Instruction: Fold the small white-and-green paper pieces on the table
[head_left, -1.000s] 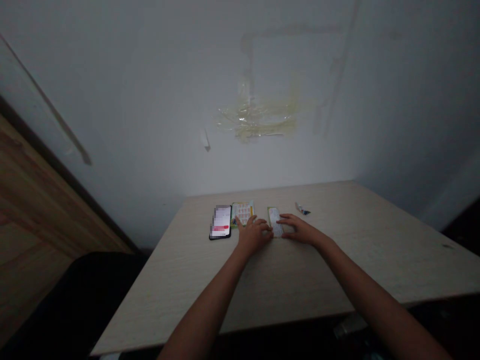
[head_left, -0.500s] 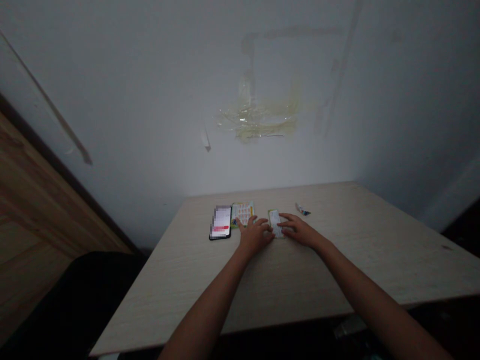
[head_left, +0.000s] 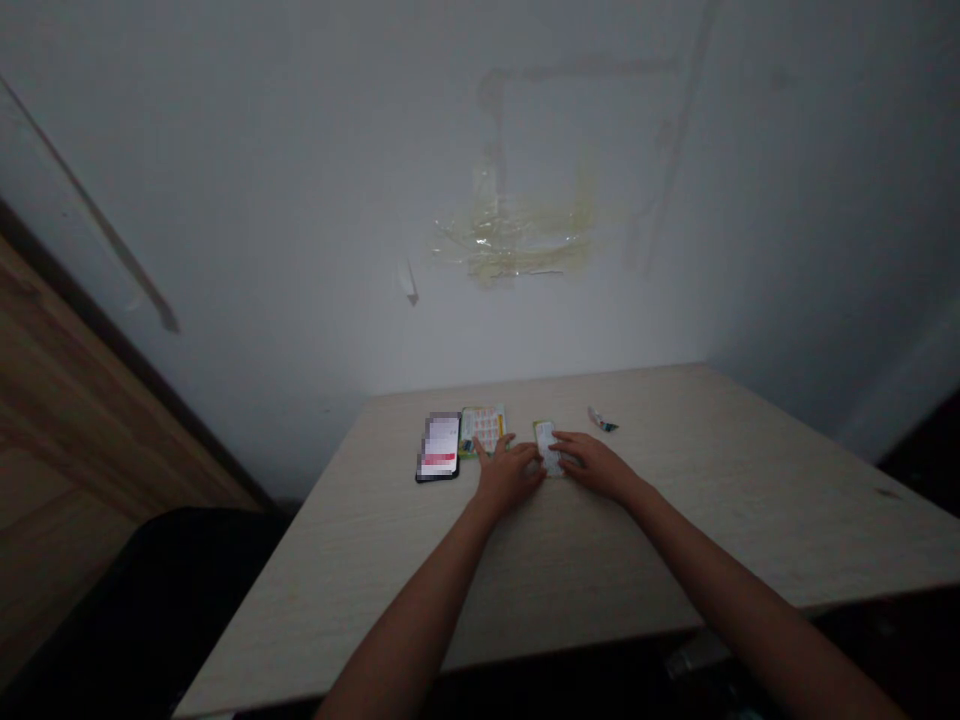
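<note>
A small white printed paper (head_left: 546,436) with a green edge lies on the table between my two hands. My left hand (head_left: 508,478) touches its left side near the bottom, with the fingers spread. From the right, my right hand (head_left: 596,466) reaches over the paper, its fingers apart and their tips on the surface. Beyond the left fingers lies a printed sheet (head_left: 486,424) with rows of small pictures and a green border, partly covered by that hand. A phone (head_left: 440,448) with a lit screen lies beside the sheet.
The light wooden table (head_left: 360,580) stands against a white wall (head_left: 315,250) that carries yellowed tape (head_left: 517,245). A small crumpled wrapper-like piece (head_left: 602,420) lies behind my right hand. A dark object (head_left: 157,600) stands left of the table.
The fingers of my right hand have shifted slightly on the paper, and both hands stay at it. The whole view has moved a little; the phone and sheet lie as before.
</note>
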